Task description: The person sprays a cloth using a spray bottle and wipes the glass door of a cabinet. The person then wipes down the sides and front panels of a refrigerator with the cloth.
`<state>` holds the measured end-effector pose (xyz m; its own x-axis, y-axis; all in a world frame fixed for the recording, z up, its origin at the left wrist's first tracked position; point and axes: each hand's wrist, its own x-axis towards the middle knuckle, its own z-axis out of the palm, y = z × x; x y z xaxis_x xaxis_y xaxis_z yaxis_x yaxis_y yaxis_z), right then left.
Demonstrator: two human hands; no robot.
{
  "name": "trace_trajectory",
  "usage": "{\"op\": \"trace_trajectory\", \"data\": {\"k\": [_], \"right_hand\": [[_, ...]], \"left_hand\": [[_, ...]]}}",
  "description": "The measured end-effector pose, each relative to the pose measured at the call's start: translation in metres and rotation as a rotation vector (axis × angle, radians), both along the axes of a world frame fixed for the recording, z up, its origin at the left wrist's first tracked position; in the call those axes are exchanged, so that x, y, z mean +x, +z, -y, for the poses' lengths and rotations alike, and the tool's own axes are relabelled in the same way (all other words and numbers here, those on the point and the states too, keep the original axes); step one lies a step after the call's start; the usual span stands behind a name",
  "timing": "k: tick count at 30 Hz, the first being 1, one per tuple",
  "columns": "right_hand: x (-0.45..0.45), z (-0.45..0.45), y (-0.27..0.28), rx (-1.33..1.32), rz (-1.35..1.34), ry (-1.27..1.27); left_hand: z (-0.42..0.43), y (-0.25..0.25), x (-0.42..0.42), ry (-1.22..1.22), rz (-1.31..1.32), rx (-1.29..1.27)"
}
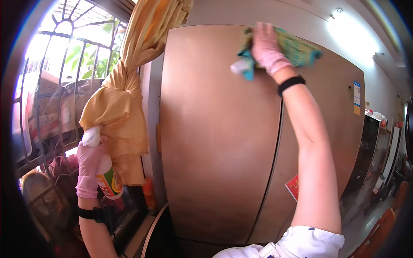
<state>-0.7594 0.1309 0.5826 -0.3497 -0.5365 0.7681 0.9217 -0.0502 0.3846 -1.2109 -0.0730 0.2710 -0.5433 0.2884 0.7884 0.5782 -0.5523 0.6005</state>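
My left hand (89,163), in a pink glove, is closed around the neck of a white spray bottle (110,182) with a red, yellow and green label. It is low on the left, in front of the tied curtain. High up, my right hand (266,47), also gloved in pink, presses a green and blue patterned cloth (299,48) against the top of a brown refrigerator door (219,120). The cloth bunches out on both sides of the hand and is a little blurred. Part of it is hidden behind my fingers.
A barred window (64,60) fills the left side, beside a yellow curtain (122,112). An orange-red can (149,193) stands by the window frame. A red card (292,187) and a blue-white label (357,93) are on the refrigerator. Wooden chairs (380,232) stand at lower right.
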Motion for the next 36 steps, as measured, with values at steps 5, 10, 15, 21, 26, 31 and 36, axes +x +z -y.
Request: {"op": "trace_trajectory", "data": {"k": [5,10,15,21,26,31,36], "right_hand": [[-0.083,0.046,-0.169,-0.474,0.851,0.058],[-0.051,0.075,-0.184,-1.048,0.833,0.371],[-0.019,0.060,0.006,-0.377,0.151,-0.086],[-0.018,0.065,-0.122,-0.722,0.668,-0.325],[-0.034,0.103,-0.077,-0.431,0.415,-0.483],[-0.029,0.052,-0.041,-0.659,0.270,0.151],[0.005,0.073,-0.251,-0.946,1.016,-0.183]], "left_hand": [[-0.002,0.000,-0.004,-0.056,0.011,-0.095],[-0.002,-0.004,-0.002,-0.139,0.024,-0.065],[-0.013,-0.011,-0.017,-0.189,0.025,-0.045],[-0.014,-0.011,-0.022,-0.136,0.006,-0.076],[-0.003,-0.007,-0.011,-0.127,0.001,-0.065],[-0.007,-0.008,-0.018,0.017,-0.011,-0.101],[-0.016,-0.014,-0.028,-0.137,-0.012,-0.056]]}}
